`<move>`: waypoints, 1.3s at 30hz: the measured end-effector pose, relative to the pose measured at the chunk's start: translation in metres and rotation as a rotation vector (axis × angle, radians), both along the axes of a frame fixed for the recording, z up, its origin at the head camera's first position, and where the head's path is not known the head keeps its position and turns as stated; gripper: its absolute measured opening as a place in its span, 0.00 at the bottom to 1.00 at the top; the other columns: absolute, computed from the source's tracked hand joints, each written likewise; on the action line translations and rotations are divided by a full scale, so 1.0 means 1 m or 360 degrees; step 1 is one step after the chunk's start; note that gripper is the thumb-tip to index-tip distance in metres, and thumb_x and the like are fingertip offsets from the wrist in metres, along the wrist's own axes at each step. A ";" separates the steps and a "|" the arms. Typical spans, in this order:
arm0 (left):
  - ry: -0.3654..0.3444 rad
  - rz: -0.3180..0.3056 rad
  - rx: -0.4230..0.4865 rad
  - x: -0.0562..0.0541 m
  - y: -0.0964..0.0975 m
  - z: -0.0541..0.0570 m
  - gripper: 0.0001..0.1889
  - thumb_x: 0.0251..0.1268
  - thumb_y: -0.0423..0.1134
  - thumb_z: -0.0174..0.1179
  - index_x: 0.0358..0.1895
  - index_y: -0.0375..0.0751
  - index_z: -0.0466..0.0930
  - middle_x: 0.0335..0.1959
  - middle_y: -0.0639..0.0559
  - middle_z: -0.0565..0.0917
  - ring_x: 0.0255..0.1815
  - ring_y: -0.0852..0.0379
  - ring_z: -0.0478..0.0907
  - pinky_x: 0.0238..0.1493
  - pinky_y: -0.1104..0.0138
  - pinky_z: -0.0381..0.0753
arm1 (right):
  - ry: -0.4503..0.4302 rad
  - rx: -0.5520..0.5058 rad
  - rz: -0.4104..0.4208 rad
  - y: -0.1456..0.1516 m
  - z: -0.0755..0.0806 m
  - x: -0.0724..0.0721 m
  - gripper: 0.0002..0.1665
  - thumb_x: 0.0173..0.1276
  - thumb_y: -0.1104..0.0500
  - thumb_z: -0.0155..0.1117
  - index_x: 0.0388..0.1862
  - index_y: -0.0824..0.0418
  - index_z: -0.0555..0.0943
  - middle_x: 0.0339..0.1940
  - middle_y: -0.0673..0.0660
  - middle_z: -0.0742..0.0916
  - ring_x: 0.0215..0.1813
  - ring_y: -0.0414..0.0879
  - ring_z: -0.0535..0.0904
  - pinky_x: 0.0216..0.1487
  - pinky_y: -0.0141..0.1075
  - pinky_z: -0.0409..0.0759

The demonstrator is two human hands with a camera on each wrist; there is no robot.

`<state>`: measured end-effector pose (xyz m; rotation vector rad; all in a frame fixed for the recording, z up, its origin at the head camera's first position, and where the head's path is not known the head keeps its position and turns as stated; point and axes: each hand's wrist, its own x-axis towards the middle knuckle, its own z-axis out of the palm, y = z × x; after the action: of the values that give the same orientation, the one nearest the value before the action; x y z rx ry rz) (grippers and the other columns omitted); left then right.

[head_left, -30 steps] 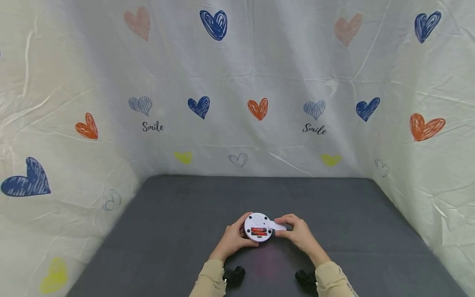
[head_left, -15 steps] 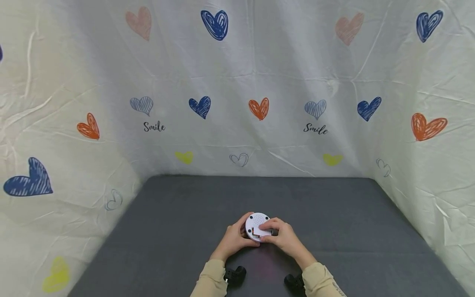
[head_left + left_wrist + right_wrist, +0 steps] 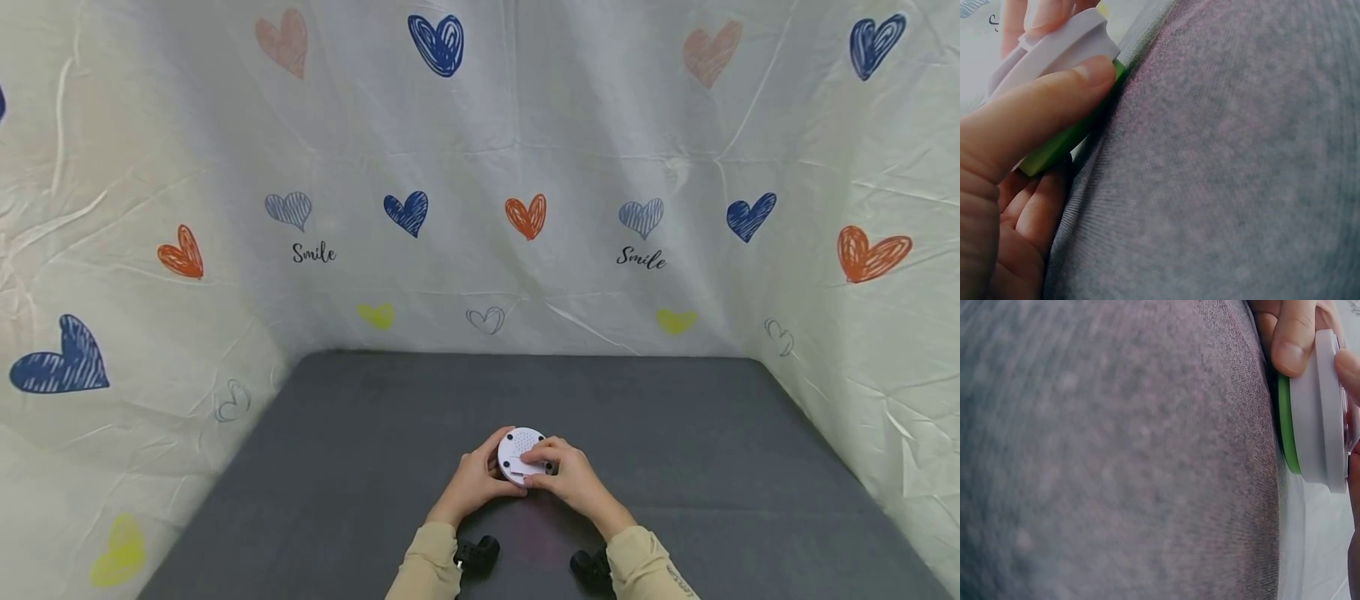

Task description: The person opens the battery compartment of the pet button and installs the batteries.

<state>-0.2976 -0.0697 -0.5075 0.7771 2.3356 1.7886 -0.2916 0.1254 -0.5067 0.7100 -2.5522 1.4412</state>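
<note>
In the head view a round white device (image 3: 519,443) with speaker holes and dark feet faces up. My left hand (image 3: 472,483) grips it from the left, thumb along the near rim and fingers round the far side. A green rim (image 3: 1063,142) shows underneath in the left wrist view. My right hand (image 3: 576,477) pinches the white battery cover (image 3: 529,467) between thumb and fingers, and the cover lies over the battery compartment. The red batteries are hidden in the head view. Whether the cover sits flush cannot be told.
Dark grey cloth (image 3: 375,450) covers the table around the hands. A pale sheet (image 3: 570,275) printed with hearts hangs behind and at both sides. Black wrist cameras (image 3: 478,555) sit at the cuffs.
My right hand has moved left with the battery cover, from beside the device to over its battery compartment. The red batteries have gone out of sight. My left hand keeps its grip.
</note>
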 end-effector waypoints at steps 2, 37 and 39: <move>0.0011 0.0003 -0.0010 0.000 0.000 0.000 0.47 0.42 0.30 0.73 0.69 0.35 0.57 0.62 0.38 0.68 0.58 0.52 0.71 0.48 0.67 0.74 | 0.0011 -0.0002 -0.0002 0.000 0.000 0.000 0.16 0.50 0.59 0.74 0.40 0.57 0.85 0.40 0.45 0.81 0.49 0.46 0.74 0.51 0.41 0.70; 0.0029 0.0049 -0.0015 -0.014 0.001 -0.022 0.49 0.41 0.32 0.74 0.70 0.38 0.56 0.62 0.38 0.68 0.57 0.52 0.71 0.47 0.68 0.75 | 0.0163 0.0125 -0.0019 0.008 0.001 0.003 0.17 0.55 0.57 0.71 0.44 0.59 0.84 0.44 0.49 0.83 0.50 0.46 0.74 0.51 0.44 0.72; 0.0027 0.0038 -0.0012 -0.009 0.001 -0.014 0.48 0.41 0.31 0.74 0.69 0.36 0.56 0.62 0.38 0.68 0.58 0.51 0.71 0.48 0.67 0.75 | 0.0162 0.0100 -0.0027 0.009 0.000 0.002 0.17 0.54 0.58 0.72 0.44 0.59 0.85 0.44 0.50 0.83 0.50 0.46 0.75 0.52 0.44 0.72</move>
<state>-0.3068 -0.0684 -0.5216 0.7691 2.3708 1.7887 -0.2892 0.1343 -0.5069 0.7491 -2.5294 1.2900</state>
